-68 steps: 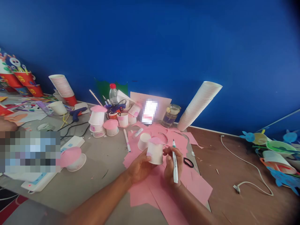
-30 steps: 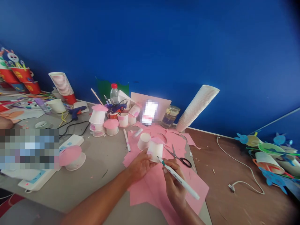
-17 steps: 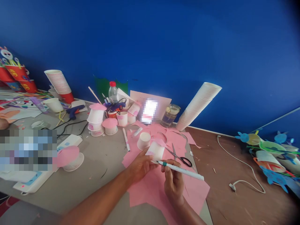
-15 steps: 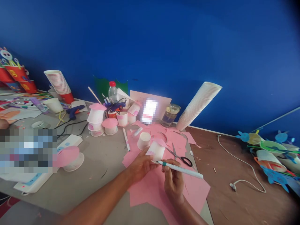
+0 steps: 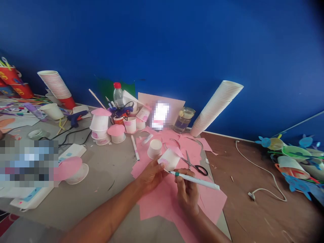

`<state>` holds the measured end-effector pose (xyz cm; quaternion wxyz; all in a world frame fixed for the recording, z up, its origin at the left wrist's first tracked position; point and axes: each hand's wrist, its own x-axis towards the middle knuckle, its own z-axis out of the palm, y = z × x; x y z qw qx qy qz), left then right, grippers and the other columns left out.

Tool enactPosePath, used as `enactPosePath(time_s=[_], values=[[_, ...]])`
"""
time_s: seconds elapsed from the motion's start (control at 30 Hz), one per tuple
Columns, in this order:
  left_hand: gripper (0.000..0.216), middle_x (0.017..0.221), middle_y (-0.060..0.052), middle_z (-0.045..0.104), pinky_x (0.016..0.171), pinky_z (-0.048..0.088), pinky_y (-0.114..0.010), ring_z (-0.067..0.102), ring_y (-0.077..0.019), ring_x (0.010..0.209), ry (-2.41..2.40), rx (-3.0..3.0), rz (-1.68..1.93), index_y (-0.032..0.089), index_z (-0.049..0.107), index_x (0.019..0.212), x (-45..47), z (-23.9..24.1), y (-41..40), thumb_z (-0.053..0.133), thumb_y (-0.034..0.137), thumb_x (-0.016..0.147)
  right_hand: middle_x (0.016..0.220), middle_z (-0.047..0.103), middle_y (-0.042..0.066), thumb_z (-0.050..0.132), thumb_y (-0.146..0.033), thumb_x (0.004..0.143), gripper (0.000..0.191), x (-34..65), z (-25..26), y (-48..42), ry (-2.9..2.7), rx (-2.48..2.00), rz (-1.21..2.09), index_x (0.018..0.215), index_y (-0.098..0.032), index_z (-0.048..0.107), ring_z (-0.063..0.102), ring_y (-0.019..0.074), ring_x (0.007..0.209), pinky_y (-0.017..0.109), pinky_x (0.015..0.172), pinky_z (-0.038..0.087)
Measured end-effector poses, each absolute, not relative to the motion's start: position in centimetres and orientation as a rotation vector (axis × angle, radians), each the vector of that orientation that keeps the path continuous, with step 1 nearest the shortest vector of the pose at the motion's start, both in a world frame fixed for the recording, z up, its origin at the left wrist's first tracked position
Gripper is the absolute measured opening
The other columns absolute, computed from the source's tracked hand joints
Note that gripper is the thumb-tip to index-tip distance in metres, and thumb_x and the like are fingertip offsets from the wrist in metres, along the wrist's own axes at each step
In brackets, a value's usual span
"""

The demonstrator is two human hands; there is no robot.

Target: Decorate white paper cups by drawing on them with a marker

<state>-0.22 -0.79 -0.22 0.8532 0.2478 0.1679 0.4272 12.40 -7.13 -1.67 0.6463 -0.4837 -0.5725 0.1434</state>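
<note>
My left hand [image 5: 151, 176] is closed on a white paper cup [image 5: 170, 160] with pink colouring on its side and pink paper at its far end. The cup is tilted over the pink paper sheets [image 5: 164, 202]. In my right hand [image 5: 187, 189] is a white marker pen [image 5: 199, 181] with a teal band, its tip at the cup's near edge. Whether the tip touches the cup I cannot tell. Just behind stands another white paper cup [image 5: 154, 148]. Scissors [image 5: 193, 165] with black handles lie to the right of the held cup.
Cups with pink paper tops [image 5: 116, 132] stand at the left back. A glass jar [image 5: 184, 118], a lit phone [image 5: 160, 114] and a leaning cup stack [image 5: 216, 108] line the wall. A hot glue gun [image 5: 76, 118] and a power strip [image 5: 50, 189] lie left; a white cable [image 5: 260, 165] lies right.
The held cup has turned slightly, showing more of its pink-coloured side. Both hands keep their grips. The view has shifted a little, with the things at the left moving further left.
</note>
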Motion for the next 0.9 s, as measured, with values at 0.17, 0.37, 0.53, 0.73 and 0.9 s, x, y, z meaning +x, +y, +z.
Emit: enactPosePath(time_s=[0.17, 0.37, 0.53, 0.73, 0.9], values=[[0.022, 0.083, -0.002, 0.057, 0.076, 0.043, -0.025, 0.051, -0.0118, 0.080, 0.348, 0.518, 0.920, 0.015, 0.067, 0.090, -0.14, -0.48, -0.69, 0.079, 0.026, 0.075, 0.075, 0.052, 0.000, 0.047, -0.022, 0.096, 0.008, 12.46, -1.59, -6.97, -1.332, -1.082, 0.317, 0.098, -0.023, 0.054, 0.058, 0.0164, 0.074, 0.030, 0.063, 0.051], [0.025, 0.084, -0.002, 0.059, 0.076, 0.043, -0.025, 0.053, -0.0126, 0.082, 0.361, 0.531, 0.924, 0.016, 0.069, 0.092, -0.19, -0.46, -0.70, 0.081, 0.026, 0.072, 0.071, 0.051, -0.001, 0.047, -0.021, 0.096, 0.007, 12.53, -1.46, -6.91, -1.352, -1.074, 0.299, 0.096, -0.022, 0.055, 0.059, 0.0163, 0.073, 0.030, 0.066, 0.052], [0.028, 0.086, -0.002, 0.060, 0.078, 0.044, -0.026, 0.053, -0.0130, 0.083, 0.366, 0.545, 0.919, 0.016, 0.069, 0.095, -0.19, -0.52, -0.67, 0.081, 0.026, 0.072, 0.081, 0.057, 0.002, 0.049, -0.023, 0.095, 0.007, 12.59, -1.55, -6.92, -1.341, -1.130, 0.286, 0.095, -0.022, 0.056, 0.053, 0.0130, 0.062, 0.026, 0.055, 0.048], [0.029, 0.087, -0.002, 0.058, 0.078, 0.044, -0.024, 0.053, -0.0120, 0.084, 0.362, 0.566, 0.923, 0.017, 0.068, 0.098, -0.15, -0.80, -0.56, 0.081, 0.027, 0.073, 0.085, 0.060, 0.003, 0.048, -0.021, 0.095, 0.009, 12.59, -1.51, -6.79, -1.362, -1.114, 0.287, 0.099, -0.023, 0.056, 0.054, 0.0126, 0.060, 0.026, 0.053, 0.048], [0.028, 0.088, -0.002, 0.059, 0.076, 0.044, -0.022, 0.053, -0.0114, 0.083, 0.374, 0.578, 0.936, 0.018, 0.068, 0.098, -0.20, -0.65, -0.68, 0.080, 0.027, 0.074, 0.085, 0.061, 0.003, 0.046, -0.017, 0.095, 0.011, 12.60, -1.52, -6.77, -1.403, -1.112, 0.288, 0.100, -0.023, 0.054, 0.057, 0.0142, 0.067, 0.026, 0.055, 0.048]])
